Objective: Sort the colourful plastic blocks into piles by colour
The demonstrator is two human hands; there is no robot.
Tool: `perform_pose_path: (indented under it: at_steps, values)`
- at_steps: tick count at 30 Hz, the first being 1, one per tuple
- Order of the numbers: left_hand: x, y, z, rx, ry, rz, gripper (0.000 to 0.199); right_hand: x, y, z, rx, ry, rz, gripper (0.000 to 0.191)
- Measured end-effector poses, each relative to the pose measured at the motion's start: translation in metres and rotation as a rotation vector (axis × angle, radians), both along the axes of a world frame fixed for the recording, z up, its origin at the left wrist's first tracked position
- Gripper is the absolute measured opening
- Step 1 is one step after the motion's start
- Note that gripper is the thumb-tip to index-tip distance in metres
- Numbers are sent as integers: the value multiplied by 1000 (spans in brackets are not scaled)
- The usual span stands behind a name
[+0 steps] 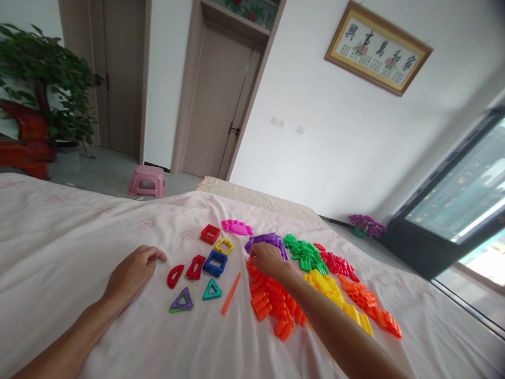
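Note:
My right hand reaches over the near edge of a purple pile of plastic pieces, right beside a heap of orange building pieces. Its fingers are bent downward and closed, and whatever they grip is hidden. My left hand rests on the sheet with fingers loosely apart, holding nothing. Nearest to it lies a red half-round piece. Beyond are a red frame piece, a blue square frame, a teal triangle and a purple-and-green triangle.
Green pieces, red pieces and yellow pieces lie in piles to the right. A thin orange stick, a yellow square, a red square and a pink piece lie on the rumpled sheet.

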State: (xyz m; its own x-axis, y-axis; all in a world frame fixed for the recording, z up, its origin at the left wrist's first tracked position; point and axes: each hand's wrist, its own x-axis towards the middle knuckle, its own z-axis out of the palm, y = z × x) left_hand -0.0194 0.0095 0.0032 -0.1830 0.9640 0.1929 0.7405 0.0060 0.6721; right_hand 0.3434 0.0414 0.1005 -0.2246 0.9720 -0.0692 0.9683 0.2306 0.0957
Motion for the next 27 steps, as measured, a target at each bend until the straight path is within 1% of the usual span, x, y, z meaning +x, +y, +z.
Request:
perform_pose_path:
  at_steps: [4, 8, 10, 14, 18, 20, 23, 27]
  values:
    - [0, 0, 0, 8, -10, 6, 32, 0, 0, 2, 35, 22, 58, 21]
    - [-1, 0, -1, 17, -15, -7, 31, 5, 4, 5, 61, 134, 43, 28]
    - [-1, 0, -1, 14, -14, -8, 31, 8, 3, 7, 43, 171, 62, 32]
    - [0, 0, 1, 5, -11, -4, 31, 15, -7, 11, 0, 177, 109, 31]
    - [2, -1, 3, 6, -8, -1, 31, 21, -17, 22, -69, 149, 132, 33]
    - [2, -1, 2, 3, -7, -4, 32, 25, -17, 30, -84, 162, 120, 35]
    - [1, 0, 0, -1, -2, -2, 31, 33, -9, 39, -44, 183, 60, 39]
    - [-2, 2, -4, 7, 13, 2, 31, 43, 3, 40, 21, 48, -43, 38]
